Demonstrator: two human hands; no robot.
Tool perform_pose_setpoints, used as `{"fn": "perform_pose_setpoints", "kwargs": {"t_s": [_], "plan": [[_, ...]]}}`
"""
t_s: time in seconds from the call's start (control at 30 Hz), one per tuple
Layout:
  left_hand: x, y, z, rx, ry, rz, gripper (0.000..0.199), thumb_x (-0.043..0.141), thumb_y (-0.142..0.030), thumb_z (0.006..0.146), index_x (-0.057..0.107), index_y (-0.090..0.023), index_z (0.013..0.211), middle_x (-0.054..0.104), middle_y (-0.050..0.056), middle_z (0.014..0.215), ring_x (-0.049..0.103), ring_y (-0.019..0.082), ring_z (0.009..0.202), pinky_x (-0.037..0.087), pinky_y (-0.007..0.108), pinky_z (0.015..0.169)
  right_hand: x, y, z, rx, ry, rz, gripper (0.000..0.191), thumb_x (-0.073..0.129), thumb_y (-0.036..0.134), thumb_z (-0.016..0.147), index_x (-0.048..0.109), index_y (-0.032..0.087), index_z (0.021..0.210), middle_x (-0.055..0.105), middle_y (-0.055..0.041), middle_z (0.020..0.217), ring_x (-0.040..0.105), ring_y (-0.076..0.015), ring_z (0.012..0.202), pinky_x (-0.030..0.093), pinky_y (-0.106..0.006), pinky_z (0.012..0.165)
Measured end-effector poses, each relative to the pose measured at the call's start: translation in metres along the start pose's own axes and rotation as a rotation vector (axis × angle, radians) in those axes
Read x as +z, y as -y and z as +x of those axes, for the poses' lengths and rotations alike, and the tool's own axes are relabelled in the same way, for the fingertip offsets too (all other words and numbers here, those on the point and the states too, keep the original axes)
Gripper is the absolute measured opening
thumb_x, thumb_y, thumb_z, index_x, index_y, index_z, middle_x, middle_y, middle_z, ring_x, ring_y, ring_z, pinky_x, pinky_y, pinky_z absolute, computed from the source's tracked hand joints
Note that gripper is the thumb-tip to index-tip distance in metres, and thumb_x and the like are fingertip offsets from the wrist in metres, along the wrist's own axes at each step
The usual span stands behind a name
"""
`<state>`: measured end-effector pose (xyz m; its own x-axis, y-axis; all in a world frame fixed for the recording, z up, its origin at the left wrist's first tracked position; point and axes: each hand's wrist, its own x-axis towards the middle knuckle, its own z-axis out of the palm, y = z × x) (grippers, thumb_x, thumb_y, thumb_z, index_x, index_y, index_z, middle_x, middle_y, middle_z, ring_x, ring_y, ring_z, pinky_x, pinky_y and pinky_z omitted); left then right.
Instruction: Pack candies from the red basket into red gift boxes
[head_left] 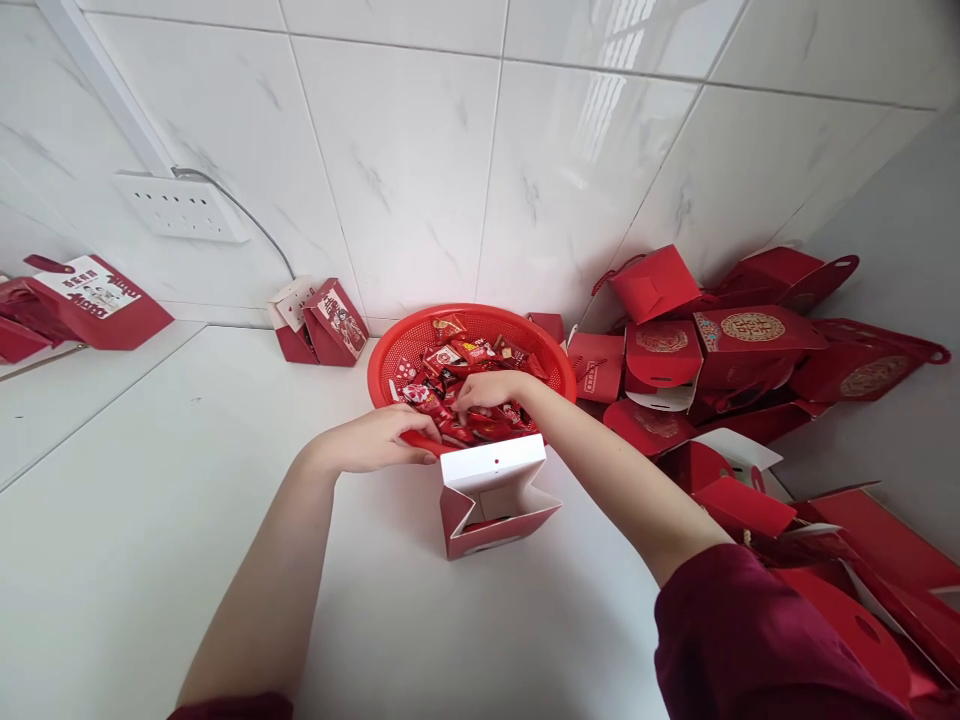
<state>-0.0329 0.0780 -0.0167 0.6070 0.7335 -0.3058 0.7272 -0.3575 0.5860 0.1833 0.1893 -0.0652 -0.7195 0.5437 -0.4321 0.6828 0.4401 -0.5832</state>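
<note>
A round red plastic basket point(381, 345) stands near the tiled wall, holding many wrapped sweets point(442, 358). Over its front left rim lies my left hand point(386, 438), fingers apart, with the thumb outside and the fingertips just inside the rim. My right hand point(484, 392) reaches in among the sweets from the right, its fingers pinched together; whatever they hold is too small to make out. Just in front of the basket a red and white paper box point(499, 535) stands upright with its top open and its white flap against the rim.
Many red gift boxes point(750, 345) are heaped along the right side. Two small boxes point(335, 322) stand by the wall, left of the basket. Another box point(112, 305) sits at the far left, below a wall socket strip point(180, 207) with a grey cable. The table point(225, 430) is white.
</note>
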Motion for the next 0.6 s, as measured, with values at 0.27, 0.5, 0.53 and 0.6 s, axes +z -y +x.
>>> {"fn": "perform_pose_setpoints", "kwargs": {"t_s": [0.27, 0.5, 0.53, 0.6], "plan": [[0.000, 0.000, 0.000, -0.007, -0.007, 0.015, 0.032, 0.058, -0.048, 0.085, 0.069, -0.026, 0.106, 0.066, 0.005, 0.111, 0.060, 0.023, 0.104, 0.047, 0.027, 0.083, 0.006, 0.000, 0.006, 0.256, -0.068, -0.220, 0.027, 0.084, 0.035, 0.060, 0.075, 0.013, 0.071, 0.070, -0.0100, 0.071, 0.063, -0.0232, 0.067, 0.045, -0.030, 0.060], [0.000, -0.002, 0.002, -0.027, -0.002, -0.033, 0.034, 0.059, -0.050, 0.083, 0.069, -0.025, 0.105, 0.067, 0.005, 0.112, 0.062, 0.025, 0.105, 0.048, 0.029, 0.083, 0.012, 0.006, 0.005, 0.336, -0.193, -0.299, 0.036, 0.083, 0.017, 0.058, 0.074, 0.014, 0.093, 0.072, -0.0194, 0.101, 0.068, -0.0357, 0.092, 0.051, -0.038, 0.074], [0.000, -0.002, 0.002, -0.026, -0.002, -0.032, 0.034, 0.059, -0.050, 0.083, 0.069, -0.025, 0.105, 0.067, 0.005, 0.112, 0.062, 0.025, 0.104, 0.048, 0.029, 0.083, 0.012, 0.005, 0.006, 0.329, -0.209, -0.295, 0.034, 0.081, 0.015, 0.061, 0.074, 0.014, 0.095, 0.072, -0.0196, 0.102, 0.068, -0.0354, 0.092, 0.051, -0.038, 0.075], [0.000, -0.001, 0.002, -0.019, -0.003, -0.023, 0.034, 0.058, -0.049, 0.084, 0.069, -0.025, 0.105, 0.066, 0.005, 0.112, 0.061, 0.024, 0.104, 0.048, 0.029, 0.083, 0.013, 0.002, 0.007, 0.302, -0.254, -0.280, 0.031, 0.073, 0.012, 0.069, 0.073, 0.014, 0.100, 0.072, -0.0190, 0.105, 0.068, -0.0337, 0.094, 0.051, -0.037, 0.077]]}}
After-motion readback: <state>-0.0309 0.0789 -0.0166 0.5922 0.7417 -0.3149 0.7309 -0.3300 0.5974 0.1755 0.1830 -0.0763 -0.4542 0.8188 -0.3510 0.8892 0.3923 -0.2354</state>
